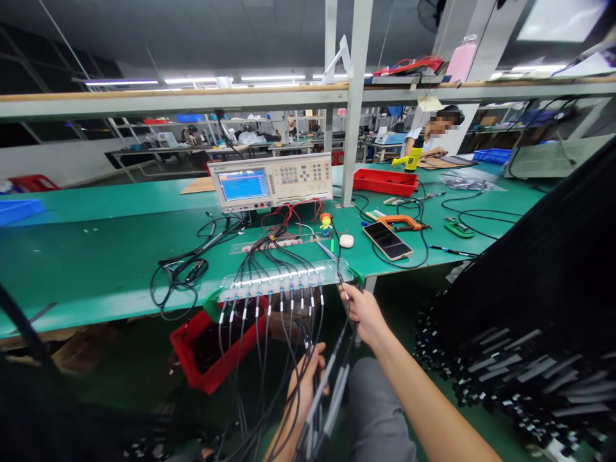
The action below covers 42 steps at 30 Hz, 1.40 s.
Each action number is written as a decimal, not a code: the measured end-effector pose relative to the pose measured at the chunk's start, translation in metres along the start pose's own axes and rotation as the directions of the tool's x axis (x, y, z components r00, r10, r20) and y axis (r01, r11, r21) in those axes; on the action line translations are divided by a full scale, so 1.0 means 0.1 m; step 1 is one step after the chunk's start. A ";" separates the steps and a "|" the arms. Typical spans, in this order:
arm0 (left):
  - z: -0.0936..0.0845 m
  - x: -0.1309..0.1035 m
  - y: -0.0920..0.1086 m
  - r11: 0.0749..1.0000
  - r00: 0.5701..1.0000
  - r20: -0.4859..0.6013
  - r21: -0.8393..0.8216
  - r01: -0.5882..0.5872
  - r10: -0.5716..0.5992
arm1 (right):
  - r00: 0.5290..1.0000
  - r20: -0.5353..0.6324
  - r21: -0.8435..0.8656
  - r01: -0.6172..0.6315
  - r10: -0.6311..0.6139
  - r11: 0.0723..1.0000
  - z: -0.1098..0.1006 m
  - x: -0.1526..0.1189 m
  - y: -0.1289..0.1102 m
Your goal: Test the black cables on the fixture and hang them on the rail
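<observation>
Left hand (308, 375), right hand (366, 314) gripping cables (338, 388); red bin (212, 380): more (probably).

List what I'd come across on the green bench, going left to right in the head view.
Blue bin, instrument with a lit blue screen, small white case, phone, second blue bin.

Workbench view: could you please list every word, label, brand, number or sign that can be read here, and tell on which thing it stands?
"8", or perhaps "B": on the yellow tool; I cannot tell which.
Tester: brand mark and key labels too small and blurred to read.
Screen: its text is too small to read.
White bands on the cables: no print can be made out.
</observation>
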<state>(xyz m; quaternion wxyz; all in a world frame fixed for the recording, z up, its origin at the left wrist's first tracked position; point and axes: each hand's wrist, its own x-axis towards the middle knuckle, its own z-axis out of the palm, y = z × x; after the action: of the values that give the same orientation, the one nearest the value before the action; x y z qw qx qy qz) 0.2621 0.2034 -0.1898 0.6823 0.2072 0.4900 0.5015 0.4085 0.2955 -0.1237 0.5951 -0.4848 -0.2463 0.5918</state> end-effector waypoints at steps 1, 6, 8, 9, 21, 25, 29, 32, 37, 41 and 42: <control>0.00 0.01 -0.01 1.000 1.000 0.007 -0.006 -0.001 0.001 | 1.000 0.008 0.011 -0.011 0.011 1.000 -0.01 -0.01 0.00; -0.01 0.03 -0.04 0.999 0.998 0.056 -0.010 0.035 -0.035 | 0.998 0.034 0.038 -0.053 0.052 0.998 -0.01 -0.01 0.02; -0.01 0.02 -0.04 0.999 0.997 0.064 0.007 0.040 -0.041 | 0.998 0.038 0.041 -0.057 0.055 0.998 -0.01 0.00 0.02; -0.01 0.01 -0.03 0.999 0.997 0.064 0.019 0.040 -0.041 | 0.998 0.038 0.042 -0.058 0.056 0.997 -0.01 0.01 0.02; 0.06 0.00 -0.03 0.997 0.999 0.049 0.075 -0.004 0.000 | 0.998 0.011 0.009 -0.064 0.064 0.998 0.03 0.04 -0.02; 0.06 -0.01 -0.02 0.997 0.999 0.045 0.078 0.003 -0.006 | 0.998 -0.010 -0.026 -0.061 0.061 0.998 0.03 0.08 -0.01; 0.07 -0.04 0.00 0.997 0.999 0.043 0.073 0.016 -0.019 | 0.998 -0.019 -0.046 -0.053 0.052 0.998 0.04 0.07 -0.03; 0.09 -0.08 0.03 0.998 0.998 0.044 0.058 0.039 -0.041 | 0.999 0.008 -0.085 -0.045 0.045 0.995 0.02 -0.01 -0.02; 0.10 -0.09 0.04 0.995 0.995 0.026 0.023 0.093 -0.094 | 0.995 -0.004 -0.142 -0.100 0.101 0.985 -0.08 -0.19 0.14; 0.10 -0.06 0.03 0.999 0.999 0.035 0.038 0.029 -0.031 | 0.982 0.084 -0.161 -0.152 0.167 0.975 -0.12 -0.23 0.24; 0.10 -0.06 0.03 0.999 1.000 0.030 0.044 0.001 -0.003 | 0.983 0.109 -0.185 -0.128 0.150 0.974 -0.11 -0.23 0.25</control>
<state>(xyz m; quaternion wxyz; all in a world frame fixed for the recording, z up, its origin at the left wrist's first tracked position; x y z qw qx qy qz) 0.2694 0.2014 -0.1803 0.6853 0.2293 0.4909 0.4866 0.4025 0.2659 -0.1435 0.4906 -0.5145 -0.2993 0.6364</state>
